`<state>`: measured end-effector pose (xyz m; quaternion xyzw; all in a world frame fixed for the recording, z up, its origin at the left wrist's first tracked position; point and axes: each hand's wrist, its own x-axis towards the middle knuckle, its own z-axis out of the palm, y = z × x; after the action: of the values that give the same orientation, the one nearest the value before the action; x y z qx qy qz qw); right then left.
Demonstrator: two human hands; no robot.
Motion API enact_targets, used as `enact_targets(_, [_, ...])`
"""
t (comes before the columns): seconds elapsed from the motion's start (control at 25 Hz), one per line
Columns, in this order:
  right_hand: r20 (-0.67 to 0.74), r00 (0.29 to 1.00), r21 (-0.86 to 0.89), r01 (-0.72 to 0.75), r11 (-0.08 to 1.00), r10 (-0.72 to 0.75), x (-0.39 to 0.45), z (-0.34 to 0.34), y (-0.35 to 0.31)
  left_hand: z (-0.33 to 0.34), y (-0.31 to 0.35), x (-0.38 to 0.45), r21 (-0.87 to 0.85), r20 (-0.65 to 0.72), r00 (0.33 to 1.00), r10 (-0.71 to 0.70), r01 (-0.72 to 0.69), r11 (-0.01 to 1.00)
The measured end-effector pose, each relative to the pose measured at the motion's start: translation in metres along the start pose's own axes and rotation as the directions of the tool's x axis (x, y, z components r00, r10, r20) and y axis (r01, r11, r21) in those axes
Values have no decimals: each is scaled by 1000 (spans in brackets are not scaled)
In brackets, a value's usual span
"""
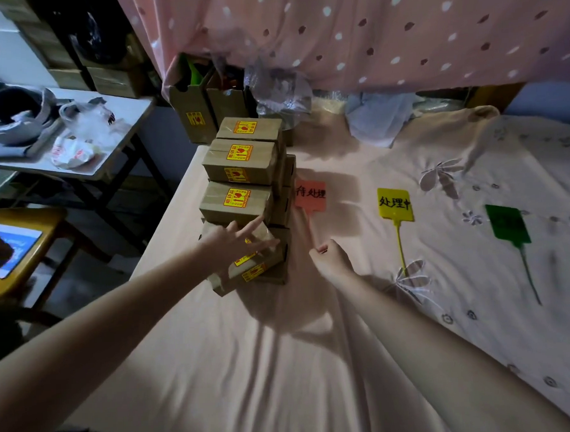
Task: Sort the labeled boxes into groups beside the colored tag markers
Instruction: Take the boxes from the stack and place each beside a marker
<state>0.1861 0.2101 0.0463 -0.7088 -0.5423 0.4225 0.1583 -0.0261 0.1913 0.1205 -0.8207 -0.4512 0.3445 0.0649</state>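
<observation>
Several brown cardboard boxes with yellow-red labels stand piled at the bed's left edge. My left hand lies spread on the nearest box, fingers apart, holding nothing. My right hand is curled into a loose fist just right of that box, beside the stem of the red tag, with nothing visibly in it. A yellow tag and a green tag lie further right on the sheet.
The pink bedsheet covers the bed. Open cartons and plastic wrap stand behind the pile. A pink dotted curtain hangs at the back. A cluttered folding table and a yellow table stand left of the bed.
</observation>
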Motion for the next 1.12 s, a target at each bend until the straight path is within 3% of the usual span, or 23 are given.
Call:
enact_targets(0.2, [9, 1000, 39, -8, 999, 7, 5, 7, -13, 6, 3, 3, -241, 49, 999, -11, 22, 970])
enact_targets(0.32, [13, 1000, 51, -18, 999, 17, 8, 7, -20, 16, 4, 2, -524, 44, 998, -38, 56, 850])
enact_targets(0.36, [14, 1000, 58, -21, 998, 20, 9, 7, -21, 19, 3, 0, -672, 33, 998, -49, 58, 738])
enact_targets(0.4, [12, 1000, 68, -21, 997, 20, 11, 6, -23, 21, 3, -2, -831, 17, 998, -59, 47, 554])
enact_targets(0.48, [-12, 1000, 84, 3, 996, -2, 14, 5, -29, 30, -1, -12, -999, -28, 998, -52, -26, 38])
enact_targets(0.52, [-33, 999, 72, 39, 997, -36, 15, 5, -34, 35, -3, -19, -981, -51, 997, -54, -60, -184])
enact_targets(0.6, [-61, 987, 1, 146, 989, -146, 18, 4, -52, 50, -2, -33, -840, -92, 989, -112, -138, -525])
enact_targets(0.68, [-43, 959, -91, 277, 957, -281, 22, 6, -74, 69, 7, -39, -577, -97, 972, -213, -230, -784])
enact_targets(0.72, [-24, 934, -139, 351, 926, -358, 26, 10, -85, 79, 12, -40, -447, -93, 963, -252, -267, -854])
enact_targets(0.8, [35, 867, -282, 486, 827, -497, 32, 20, -104, 94, 21, -40, -276, -106, 949, -297, -315, -908])
enact_targets(0.92, [216, 780, -566, 590, 576, -588, 40, 35, -119, 102, 25, -37, -164, -160, 935, -315, -340, -926])
enact_targets(1.0, [304, 759, -657, 605, 451, -575, 40, 40, -118, 102, 24, -36, -156, -129, 939, -319, -337, -929])
enact_targets(1.12, [301, 747, -728, 581, 364, -592, 35, 42, -116, 99, 22, -34, -211, -86, 944, -319, -330, -920])
